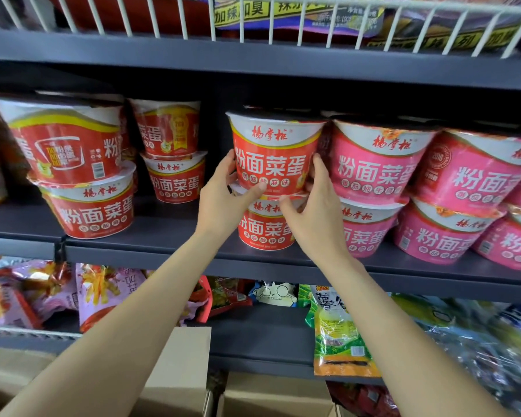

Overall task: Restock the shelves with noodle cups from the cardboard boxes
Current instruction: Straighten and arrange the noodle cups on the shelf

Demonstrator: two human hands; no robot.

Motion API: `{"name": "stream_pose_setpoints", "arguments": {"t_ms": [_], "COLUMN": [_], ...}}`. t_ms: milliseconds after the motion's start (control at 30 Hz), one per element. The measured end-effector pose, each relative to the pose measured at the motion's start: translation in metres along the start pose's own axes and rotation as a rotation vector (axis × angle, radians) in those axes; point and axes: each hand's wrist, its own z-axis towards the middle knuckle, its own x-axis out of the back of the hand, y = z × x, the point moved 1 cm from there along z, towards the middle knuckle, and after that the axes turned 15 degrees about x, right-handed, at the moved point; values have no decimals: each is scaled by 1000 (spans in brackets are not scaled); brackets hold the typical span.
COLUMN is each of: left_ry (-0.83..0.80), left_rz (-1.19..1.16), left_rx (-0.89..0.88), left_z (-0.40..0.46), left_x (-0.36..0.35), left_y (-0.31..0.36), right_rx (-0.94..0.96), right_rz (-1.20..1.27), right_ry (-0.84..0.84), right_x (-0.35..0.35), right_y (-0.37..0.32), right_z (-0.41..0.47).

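A person's two hands hold a red noodle cup [272, 158] on the middle shelf [211, 254], the left hand [223, 197] curled round its lower left side and the right hand [313, 206] round its lower right. The cup sits upright on top of a second red cup [263, 227], whose lid and front the thumbs partly cover. Just to the right, touching or nearly so, stand stacked pink noodle cups [373, 170], two high and crowding the row toward the right edge. To the left, across a gap of bare shelf, two more stacks of red cups [175, 164] stand farther back, and nearer the left edge a stack whose top cup [63, 139] leans. Above, a white wire rack [253, 19] holds bagged goods. On the shelf below lie snack bags [340, 335] in pink, green and orange. Cardboard boxes [178, 374] sit at the near bottom, partly hidden behind the forearms.
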Motion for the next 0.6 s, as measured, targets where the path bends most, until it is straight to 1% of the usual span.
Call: {"name": "stream_pose_setpoints", "arguments": {"t_ms": [100, 300, 433, 600], "left_ry": [-29, 32, 36, 43], "left_rz": [18, 0, -12, -19], "left_rx": [2, -11, -7, -17], "left_z": [7, 4, 2, 1], "left_x": [9, 3, 0, -5], "left_y": [-4, 0, 1, -1], "right_rx": [3, -35, -43, -33], "right_rz": [-32, -62, -61, -35], "right_ry": [2, -12, -33, -11], "right_x": [-4, -2, -2, 0], "right_y": [-5, -5, -5, 0], "right_z": [0, 6, 5, 6]}}
